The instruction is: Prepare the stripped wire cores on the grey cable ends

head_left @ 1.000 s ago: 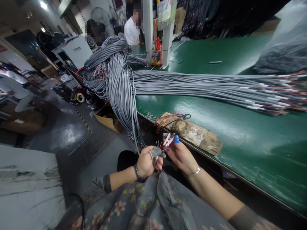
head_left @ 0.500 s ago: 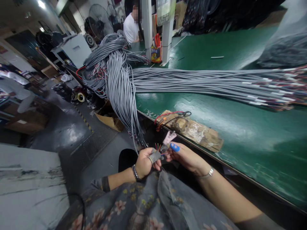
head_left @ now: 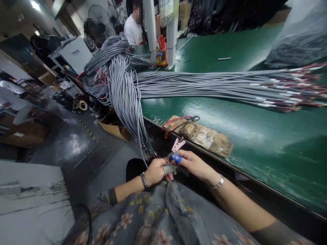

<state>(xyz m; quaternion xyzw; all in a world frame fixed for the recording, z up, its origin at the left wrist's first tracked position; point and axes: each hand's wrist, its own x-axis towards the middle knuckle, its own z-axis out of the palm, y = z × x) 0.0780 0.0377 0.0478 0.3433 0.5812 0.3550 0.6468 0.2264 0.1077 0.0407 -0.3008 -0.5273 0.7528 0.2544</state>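
My left hand is closed around the end of a grey cable at the near edge of the bench. Grey wrapping covers its thumb. Pressed up against it, my right hand pinches at the cable's thin wires, which the fingers mostly hide. A blue cover sits on the right thumb, and dark wrapping shows on a fingertip. Just above the fingers is a pink clothes peg; what it clips onto is unclear. More cables of the grey bundle hang over the bench edge to the left of my hands.
Long grey cables with stripped ends lie across the green bench. A worn wooden block with red and black leads rests at the near edge. Below stands a cardboard box. A person in white sits behind the posts.
My right hand has moved left, in against my left hand. The coloured wires that fanned out between the hands are now mostly covered. The whole view has shifted slightly.
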